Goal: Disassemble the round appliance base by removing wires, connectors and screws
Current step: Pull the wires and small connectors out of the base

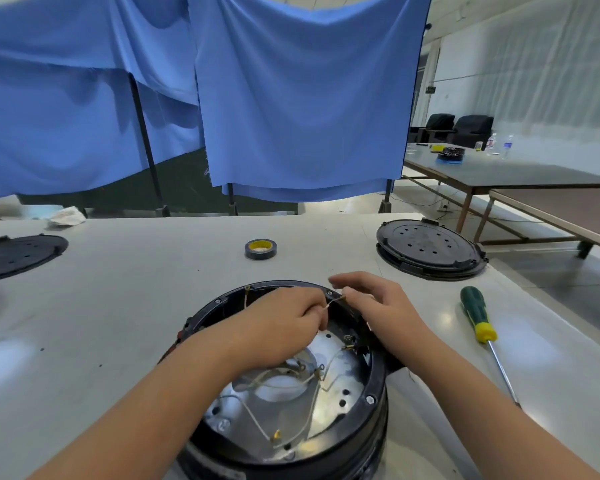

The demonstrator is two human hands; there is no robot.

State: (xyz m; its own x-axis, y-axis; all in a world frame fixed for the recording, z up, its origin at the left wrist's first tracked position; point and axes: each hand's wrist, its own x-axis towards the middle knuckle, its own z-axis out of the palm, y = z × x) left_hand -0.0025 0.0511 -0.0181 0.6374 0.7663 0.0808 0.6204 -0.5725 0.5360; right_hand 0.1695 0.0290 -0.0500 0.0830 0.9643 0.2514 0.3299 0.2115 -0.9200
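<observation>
round black appliance base [374, 386] open on the table, pale loose wires [312, 403] across its shiny metal plate [347, 389]

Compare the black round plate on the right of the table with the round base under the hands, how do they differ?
The black round plate is closed, flat and dotted with holes; the round base is open, showing a shiny metal floor and loose wires. The plate sits untouched at the far right; the base is near, with both hands working over it. Both have round black housings.

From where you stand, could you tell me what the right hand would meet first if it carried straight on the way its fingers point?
The right hand points left, so it would likely meet the left hand pinching the wire first, though depth is unclear from one view.
</observation>
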